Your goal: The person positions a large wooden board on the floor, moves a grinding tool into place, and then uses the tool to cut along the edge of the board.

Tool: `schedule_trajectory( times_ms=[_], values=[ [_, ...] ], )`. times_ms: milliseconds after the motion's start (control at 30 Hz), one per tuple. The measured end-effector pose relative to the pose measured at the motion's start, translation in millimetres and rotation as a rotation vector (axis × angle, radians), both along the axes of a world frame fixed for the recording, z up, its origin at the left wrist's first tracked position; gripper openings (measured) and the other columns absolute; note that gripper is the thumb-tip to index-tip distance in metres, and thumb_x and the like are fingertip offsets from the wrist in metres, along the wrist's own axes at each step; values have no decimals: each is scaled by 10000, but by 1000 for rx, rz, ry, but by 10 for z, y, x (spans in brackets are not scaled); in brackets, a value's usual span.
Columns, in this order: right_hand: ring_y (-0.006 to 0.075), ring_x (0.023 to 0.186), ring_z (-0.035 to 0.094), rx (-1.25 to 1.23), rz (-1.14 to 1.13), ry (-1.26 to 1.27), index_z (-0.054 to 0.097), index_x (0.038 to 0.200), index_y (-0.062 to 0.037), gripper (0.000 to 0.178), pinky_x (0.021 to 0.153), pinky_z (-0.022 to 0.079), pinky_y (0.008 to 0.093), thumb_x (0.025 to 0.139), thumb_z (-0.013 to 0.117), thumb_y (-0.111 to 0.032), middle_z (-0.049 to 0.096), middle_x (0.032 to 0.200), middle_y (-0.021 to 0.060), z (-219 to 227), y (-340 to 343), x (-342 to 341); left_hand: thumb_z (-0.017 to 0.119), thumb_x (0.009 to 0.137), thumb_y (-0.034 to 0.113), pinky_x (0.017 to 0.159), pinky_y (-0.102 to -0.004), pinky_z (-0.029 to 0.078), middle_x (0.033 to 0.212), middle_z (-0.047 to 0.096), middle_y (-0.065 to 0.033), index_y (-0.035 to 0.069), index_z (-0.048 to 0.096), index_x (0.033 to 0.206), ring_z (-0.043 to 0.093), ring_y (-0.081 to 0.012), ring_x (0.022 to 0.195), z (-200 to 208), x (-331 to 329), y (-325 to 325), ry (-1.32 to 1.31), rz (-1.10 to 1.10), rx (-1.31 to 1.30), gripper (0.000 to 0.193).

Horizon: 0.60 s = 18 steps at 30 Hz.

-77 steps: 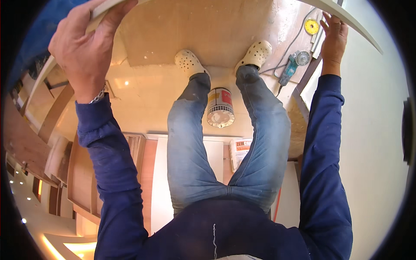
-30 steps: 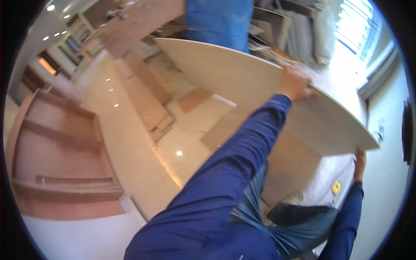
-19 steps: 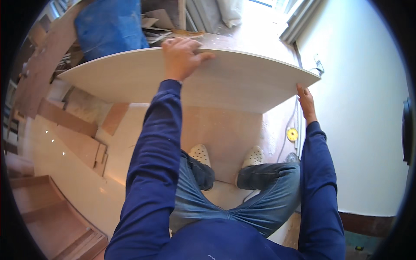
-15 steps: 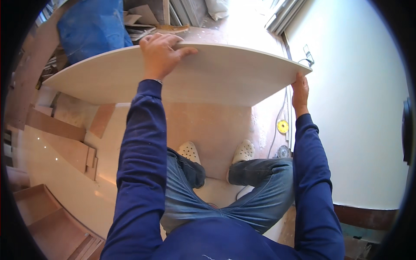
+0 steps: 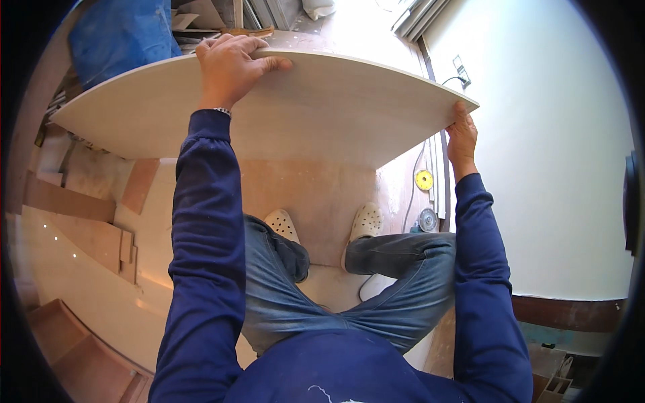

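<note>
A large, thin, pale board [image 5: 316, 111] stands on edge across the view in front of me, its broad face toward me. My left hand [image 5: 232, 66] grips its top edge left of the middle, fingers over the far side and thumb along the near face. At the board's right end, my right hand [image 5: 461, 140] holds the side edge just below the corner, thumb up; its other fingers are partly hidden. The board's lower edge lies beyond my cream clogs [image 5: 366, 221].
A blue sheet or bag [image 5: 121, 40] and scrap boards lie behind the board. On the floor at right are a yellow disc [image 5: 424, 180], an angle grinder [image 5: 427, 220] and a cable. A white wall [image 5: 551, 168] rises on the right; cut wooden pieces [image 5: 94, 242] lie left.
The view has shifted a little, so most of the scene sits farther left. Both hands keep their hold on the board, whose left end and top edge appear slightly higher in view.
</note>
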State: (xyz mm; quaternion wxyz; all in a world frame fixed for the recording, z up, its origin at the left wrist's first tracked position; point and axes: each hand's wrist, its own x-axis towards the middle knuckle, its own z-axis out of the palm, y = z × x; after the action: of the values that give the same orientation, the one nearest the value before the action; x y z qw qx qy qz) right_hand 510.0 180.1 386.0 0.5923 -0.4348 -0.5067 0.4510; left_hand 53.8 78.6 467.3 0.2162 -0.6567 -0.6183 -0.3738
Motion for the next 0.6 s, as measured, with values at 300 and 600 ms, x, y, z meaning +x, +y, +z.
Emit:
schedule_trajectory(
  times_ms=[300, 600],
  values=[
    [99, 927, 607, 176, -57, -292, 604, 1300, -20, 553, 773, 502, 261, 997, 578, -483, 662, 1105, 37, -73, -274, 56, 765, 612, 683, 859, -438, 382, 809, 733, -44, 147, 790, 839, 664, -237, 881, 68, -320, -6, -48, -48, -143, 583],
    [132, 964, 611, -82, -7, -104, 594, 1242, -13, 579, 837, 496, 278, 982, 577, -530, 650, 1105, 61, 135, -513, 9, 757, 630, 700, 893, -364, 375, 829, 741, -69, 116, 796, 855, 663, -232, 842, 92, -136, 14, -57, -37, -126, 626]
  ],
)
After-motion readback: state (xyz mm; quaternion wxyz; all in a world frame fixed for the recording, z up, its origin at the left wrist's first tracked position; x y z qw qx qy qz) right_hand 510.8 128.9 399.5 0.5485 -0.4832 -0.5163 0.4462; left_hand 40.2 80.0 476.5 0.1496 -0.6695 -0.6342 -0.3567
